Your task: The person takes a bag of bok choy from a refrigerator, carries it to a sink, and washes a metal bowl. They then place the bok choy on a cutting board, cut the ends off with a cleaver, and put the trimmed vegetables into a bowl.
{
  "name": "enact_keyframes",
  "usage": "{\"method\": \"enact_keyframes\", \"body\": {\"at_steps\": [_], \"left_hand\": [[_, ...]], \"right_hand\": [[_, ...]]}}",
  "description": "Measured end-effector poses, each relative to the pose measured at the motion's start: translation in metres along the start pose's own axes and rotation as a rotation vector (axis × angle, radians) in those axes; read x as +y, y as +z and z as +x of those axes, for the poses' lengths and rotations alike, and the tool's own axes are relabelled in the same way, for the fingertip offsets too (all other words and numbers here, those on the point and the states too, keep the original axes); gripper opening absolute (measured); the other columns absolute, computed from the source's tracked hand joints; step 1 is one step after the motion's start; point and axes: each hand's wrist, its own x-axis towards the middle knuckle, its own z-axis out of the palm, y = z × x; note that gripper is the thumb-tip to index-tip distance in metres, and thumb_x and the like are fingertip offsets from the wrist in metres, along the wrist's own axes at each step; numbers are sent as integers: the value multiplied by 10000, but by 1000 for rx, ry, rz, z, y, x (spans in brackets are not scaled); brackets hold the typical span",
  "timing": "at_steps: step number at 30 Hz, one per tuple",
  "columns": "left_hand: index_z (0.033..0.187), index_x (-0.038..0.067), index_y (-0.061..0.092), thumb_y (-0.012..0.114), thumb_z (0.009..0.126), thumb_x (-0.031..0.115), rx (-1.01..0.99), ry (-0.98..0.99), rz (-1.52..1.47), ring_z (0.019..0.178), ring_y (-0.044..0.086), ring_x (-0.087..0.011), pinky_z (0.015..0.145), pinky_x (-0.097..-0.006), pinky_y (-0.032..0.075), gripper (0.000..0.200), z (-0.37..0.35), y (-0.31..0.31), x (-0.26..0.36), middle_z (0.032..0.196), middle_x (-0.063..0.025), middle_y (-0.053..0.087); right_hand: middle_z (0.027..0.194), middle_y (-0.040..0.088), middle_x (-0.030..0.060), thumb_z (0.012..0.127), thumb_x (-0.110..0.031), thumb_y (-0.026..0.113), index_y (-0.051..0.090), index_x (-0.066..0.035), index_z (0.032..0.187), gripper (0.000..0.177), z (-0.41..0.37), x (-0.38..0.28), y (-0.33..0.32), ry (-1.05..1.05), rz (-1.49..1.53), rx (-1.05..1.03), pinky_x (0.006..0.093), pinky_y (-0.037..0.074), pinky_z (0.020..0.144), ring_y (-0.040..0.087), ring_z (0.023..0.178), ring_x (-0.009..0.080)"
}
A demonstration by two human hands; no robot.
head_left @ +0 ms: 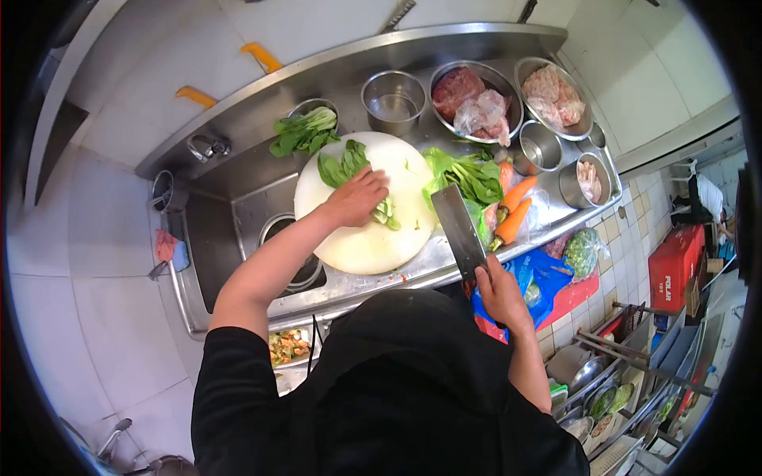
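My left hand (359, 198) is closed over a head of bok choy (344, 165) on the round white cutting board (333, 246). Leaves stick out on one side of the hand and a pale stem end on the other. Wrapped round the handle of a cleaver (458, 228), my right hand (502, 293) is off the board's right side, the broad blade pointing up and away. More leafy greens (470, 174) in a green bag lie right of the board, with carrots (514, 213) beside them. Another bunch of bok choy (305, 131) rests on a metal pot behind the board.
Metal bowls with raw meat (468, 95) and pale meat (552, 91) stand at the back right, near an open pot (394, 101). The sink (214, 238) and tap (208, 147) are to the left. Below the counter's edge hangs a blue bag (548, 274).
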Motion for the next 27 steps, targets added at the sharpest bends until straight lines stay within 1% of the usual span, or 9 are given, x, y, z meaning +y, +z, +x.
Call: {"method": "enact_keyframes", "body": {"at_steps": [3, 6, 10, 13, 14, 17, 19, 22, 27], "left_hand": [[1205, 55, 582, 766, 767, 111, -97, -4, 19, 1242, 622, -364, 1192, -496, 421, 479, 7, -2, -6, 1210, -169, 667], [1196, 54, 584, 779, 818, 185, -245, -167, -16, 942, 724, -414, 932, -502, 555, 445, 5, -17, -8, 1003, -177, 728], [1318, 98, 562, 801, 818, 291, -108, -600, -124, 1001, 749, -435, 883, -548, 582, 587, 20, -104, -19, 1131, -238, 760], [1455, 97, 530, 762, 832, 253, 10, -792, 117, 1071, 750, -401, 911, -527, 596, 683, 31, -153, -87, 1170, -210, 768], [1524, 109, 490, 759, 842, 266, -128, -937, 58, 1141, 737, -380, 953, -498, 591, 750, 46, -195, -89, 1209, -222, 759], [1448, 96, 591, 758, 845, 282, -61, -772, 206, 1182, 724, -374, 973, -494, 587, 652, 37, -171, -203, 1222, -215, 758], [1297, 72, 712, 745, 845, 290, -473, -846, 132, 1176, 722, -389, 987, -491, 586, 503, 44, -168, -233, 1244, -196, 758], [1192, 59, 772, 699, 885, 253, -350, -847, 79, 1173, 719, -404, 986, -492, 589, 370, 30, -94, -291, 1263, -181, 758], [1286, 96, 739, 613, 978, 170, -246, -757, 119, 1166, 716, -415, 981, -508, 587, 341, 26, -19, -321, 1291, -197, 741]], "right_hand": [[946, 679, 364, 1096, -217, 564, 530, 3, 1159, 231, -4, -6, -5, 7, -10, 15, 626, 490, 758, 642, 952, 585], [954, 685, 349, 1097, -216, 563, 536, 5, 1154, 229, -12, -3, -7, 19, 3, 55, 613, 500, 771, 644, 963, 581], [929, 677, 338, 1099, -221, 567, 538, -3, 1143, 224, -23, 3, -10, 83, 55, 65, 613, 493, 756, 648, 942, 574], [920, 673, 334, 1099, -219, 566, 537, -6, 1134, 218, -25, 1, -12, 110, -32, 43, 619, 480, 739, 644, 921, 573], [904, 668, 336, 1096, -206, 571, 537, -6, 1130, 206, -26, 1, -9, 111, -39, 58, 620, 473, 727, 640, 902, 575], [892, 667, 337, 1090, -191, 583, 534, -4, 1129, 197, -26, -14, -6, 79, -30, 63, 616, 475, 724, 640, 894, 573], [885, 666, 338, 1087, -187, 588, 531, -3, 1128, 197, -27, -20, -2, 75, -19, 54, 618, 473, 722, 640, 893, 573], [875, 666, 339, 1084, -186, 595, 532, -1, 1143, 205, -30, -30, 6, 108, -10, 23, 621, 471, 719, 642, 891, 574], [895, 676, 341, 1082, -186, 597, 555, -25, 1228, 221, -38, -44, 20, 237, -20, 18, 619, 481, 735, 648, 916, 575]]}}
